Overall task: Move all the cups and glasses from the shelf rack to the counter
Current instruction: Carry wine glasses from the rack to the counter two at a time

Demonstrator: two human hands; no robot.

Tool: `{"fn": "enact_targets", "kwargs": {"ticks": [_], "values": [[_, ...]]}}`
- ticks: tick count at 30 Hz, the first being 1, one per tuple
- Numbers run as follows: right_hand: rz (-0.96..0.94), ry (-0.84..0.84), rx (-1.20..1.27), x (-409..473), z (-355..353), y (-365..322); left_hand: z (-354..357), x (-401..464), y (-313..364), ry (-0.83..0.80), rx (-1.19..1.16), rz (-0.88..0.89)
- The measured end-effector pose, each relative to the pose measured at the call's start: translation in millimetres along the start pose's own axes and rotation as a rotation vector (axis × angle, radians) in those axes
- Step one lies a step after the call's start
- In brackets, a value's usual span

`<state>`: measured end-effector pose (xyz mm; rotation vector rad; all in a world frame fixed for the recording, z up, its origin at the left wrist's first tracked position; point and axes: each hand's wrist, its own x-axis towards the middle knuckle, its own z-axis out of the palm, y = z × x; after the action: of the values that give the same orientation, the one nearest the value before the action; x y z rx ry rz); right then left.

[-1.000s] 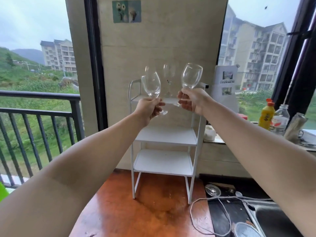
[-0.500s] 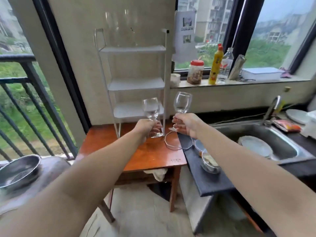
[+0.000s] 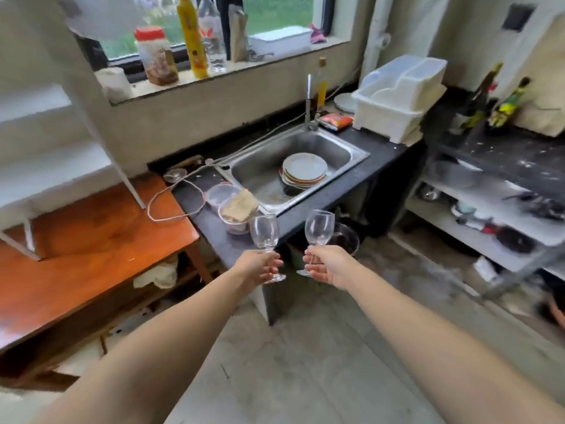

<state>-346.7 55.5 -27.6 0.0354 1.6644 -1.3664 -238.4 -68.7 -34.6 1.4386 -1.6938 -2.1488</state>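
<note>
glasses: left glass (image 3: 264, 232) gripped at the stem by left hand (image 3: 256, 267), right glass (image 3: 319, 230) likewise by right hand (image 3: 328, 264), both upright in the air off the counter (image 3: 379, 154) front edge | progress: carry under way, none set down; rack (image 3: 46, 142) top out of view | room: sink (image 3: 345, 148) and tubs (image 3: 232, 206) crowd the counter, bare strip along the front edge

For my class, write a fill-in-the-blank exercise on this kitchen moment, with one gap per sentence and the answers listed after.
1. Each hand, the left hand and the right hand, holds one ____ glass by its stem.
2. The stack of plates lies inside the ____.
3. The white shelf rack stands on an orange-brown ____.
4. The tall yellow bottle stands on the window ____.

Missing words: wine; sink; table; sill
</note>
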Motion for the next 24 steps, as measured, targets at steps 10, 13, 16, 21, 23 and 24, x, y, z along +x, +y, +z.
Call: {"fn": "enact_targets", "kwargs": {"ticks": [10, 13, 16, 21, 23, 24], "values": [[0.076, 0.258, 0.184, -29.1, -276.7, 53.4, 281.6, 11.3, -37.2, -0.313, 0.175, -0.1], [0.092, 0.346, 0.235, -44.1, -350.9, 65.2, 363.5, 4.6, -39.8, -0.403, 0.2, -0.117], [0.093, 0.437, 0.31, -61.0, -412.5, 73.6, 434.8, -0.1, -39.2, -0.505, 0.263, -0.125], [0.101, 0.573, 0.43, -78.9, -493.4, 87.8, 534.2, -3.0, -43.2, -0.657, 0.401, -0.151], [0.112, 0.616, 0.466, -79.8, -519.0, 90.9, 566.4, 0.3, -44.7, -0.701, 0.467, -0.147], [0.112, 0.641, 0.493, -78.3, -535.2, 91.3, 585.9, 3.9, -44.4, -0.726, 0.504, -0.145]]}}
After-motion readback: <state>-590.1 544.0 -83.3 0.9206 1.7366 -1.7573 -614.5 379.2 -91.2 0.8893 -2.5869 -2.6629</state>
